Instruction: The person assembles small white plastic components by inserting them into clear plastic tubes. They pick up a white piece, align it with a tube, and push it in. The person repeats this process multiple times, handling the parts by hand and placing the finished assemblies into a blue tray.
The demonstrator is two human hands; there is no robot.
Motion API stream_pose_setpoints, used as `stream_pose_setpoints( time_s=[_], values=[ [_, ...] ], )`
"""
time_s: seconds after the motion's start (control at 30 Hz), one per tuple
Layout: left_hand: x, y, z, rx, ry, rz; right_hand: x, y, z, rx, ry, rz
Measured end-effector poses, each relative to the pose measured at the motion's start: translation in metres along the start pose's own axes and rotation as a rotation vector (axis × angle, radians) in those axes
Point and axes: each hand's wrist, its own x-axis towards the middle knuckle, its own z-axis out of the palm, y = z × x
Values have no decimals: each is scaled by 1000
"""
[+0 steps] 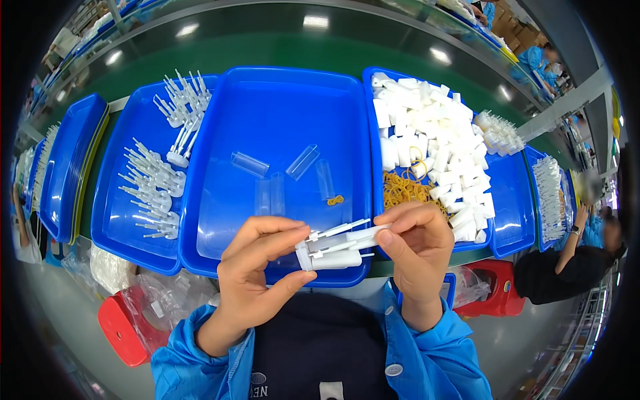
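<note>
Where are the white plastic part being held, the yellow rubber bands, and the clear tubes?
white plastic part (331, 250), head view, its body.
yellow rubber bands (400, 188), head view, middle of pile.
clear tubes (303, 161), head view, one tube's side.

Clear plastic bags (133, 287), crumpled and see-through, lay low on the left below the blue trays, over a red stool (123, 330). Another clear bag (470, 288) sat on the right by a second red stool (490, 293). Brown cardboard boxes (510, 23) stood far back at upper right.

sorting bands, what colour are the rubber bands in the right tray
Yellow-orange rubber bands; head view shows them.
</note>
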Motion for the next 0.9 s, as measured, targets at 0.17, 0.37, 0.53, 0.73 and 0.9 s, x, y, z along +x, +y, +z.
stream_pose_setpoints(
  time_s=[0.17,0.37,0.53,0.73,0.9],
  values=[
    [-2,-1,-1,31,8,12,-3,-4,-4,-60,32,119],
    [-1,1,-2,66,2,25,-3,-8,-3,-68,35,155],
    [-1,2,-3,135,-15,36,-8,-10,1,-154,-18,85],
    [-1,0,-6,105,-53,41,-7,-18,-2,-242,-110,-24],
    [-1,0,-4,87,-29,36,-8,-17,2,-165,-87,65]
  ],
)
